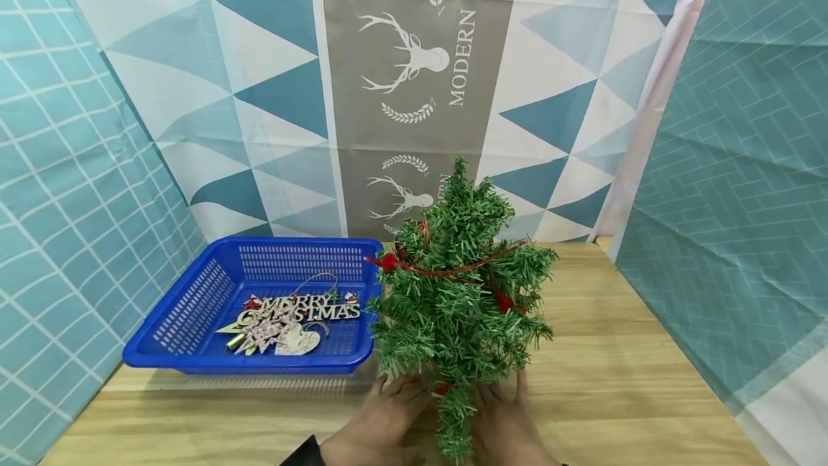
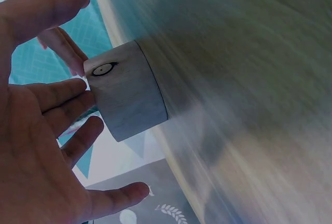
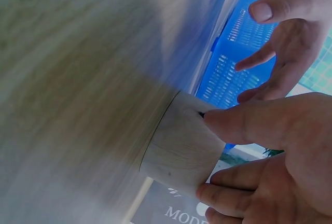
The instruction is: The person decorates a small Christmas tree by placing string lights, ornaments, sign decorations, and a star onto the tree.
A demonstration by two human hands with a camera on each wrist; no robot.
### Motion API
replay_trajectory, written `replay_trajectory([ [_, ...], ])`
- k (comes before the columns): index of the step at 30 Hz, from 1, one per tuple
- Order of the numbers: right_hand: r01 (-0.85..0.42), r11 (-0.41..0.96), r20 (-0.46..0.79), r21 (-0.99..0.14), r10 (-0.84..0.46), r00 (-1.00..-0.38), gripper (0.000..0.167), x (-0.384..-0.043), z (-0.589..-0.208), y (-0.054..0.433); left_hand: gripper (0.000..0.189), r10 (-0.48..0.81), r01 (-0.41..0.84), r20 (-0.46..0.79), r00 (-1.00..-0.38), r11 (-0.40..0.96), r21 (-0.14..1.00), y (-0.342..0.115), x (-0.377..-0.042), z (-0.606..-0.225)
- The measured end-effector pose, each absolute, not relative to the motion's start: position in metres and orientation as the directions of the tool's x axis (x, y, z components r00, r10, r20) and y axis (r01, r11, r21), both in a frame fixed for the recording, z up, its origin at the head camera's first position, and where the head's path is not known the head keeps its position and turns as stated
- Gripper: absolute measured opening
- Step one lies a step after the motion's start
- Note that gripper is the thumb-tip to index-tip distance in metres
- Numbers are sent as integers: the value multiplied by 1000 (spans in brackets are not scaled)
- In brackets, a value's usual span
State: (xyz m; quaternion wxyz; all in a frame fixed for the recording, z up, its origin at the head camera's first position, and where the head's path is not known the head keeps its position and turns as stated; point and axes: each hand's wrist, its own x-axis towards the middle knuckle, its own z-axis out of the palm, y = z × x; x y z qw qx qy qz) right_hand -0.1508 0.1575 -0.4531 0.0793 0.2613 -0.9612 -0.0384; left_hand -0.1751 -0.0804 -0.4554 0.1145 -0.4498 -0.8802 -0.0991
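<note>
The tree (image 1: 462, 286) stands on the surface (image 1: 614, 351) to the right of the blue basket (image 1: 246, 363), its long axis upright, its tip pointing up, and its short round base (image 2: 129, 94) set on the wood grain. The left hand (image 1: 388, 416) is beside the base with its fingers spread apart; contact at the fingertips cannot be confirmed. The right hand (image 1: 507, 416) grips the base, thumb against one side and fingers against the other.
</note>
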Motion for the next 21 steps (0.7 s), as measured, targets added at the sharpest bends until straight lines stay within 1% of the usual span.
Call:
replay_trajectory([
  [2,-512,846,117,146,-529,-841,14,-152,-453,159,71,775,821,297,-558,568,60,-80,-175,-456],
  [5,-518,837,136,176,-542,-829,18,-152,-454,161,72,778,822,299,-552,567,42,-80,-173,-454],
  [7,-517,837,156,179,-543,-825,17,-152,-454,161,71,775,817,293,-560,575,41,-79,-172,-454],
  [9,-510,844,176,167,-535,-826,12,-152,-455,160,69,768,807,290,-571,590,27,-79,-171,-453],
  [10,-505,848,189,158,-528,-828,15,-151,-455,159,67,764,802,288,-577,597,22,-78,-171,-453],
  [14,-490,865,266,104,-499,-825,37,-149,-457,155,55,744,782,293,-601,624,21,-77,-171,-452],
  [17,-484,870,299,88,-487,-821,39,-149,-458,154,51,736,774,292,-611,633,27,-77,-171,-453],
  [21,-483,872,318,80,-482,-817,38,-149,-460,153,55,732,765,284,-619,644,10,-78,-169,-454],
])
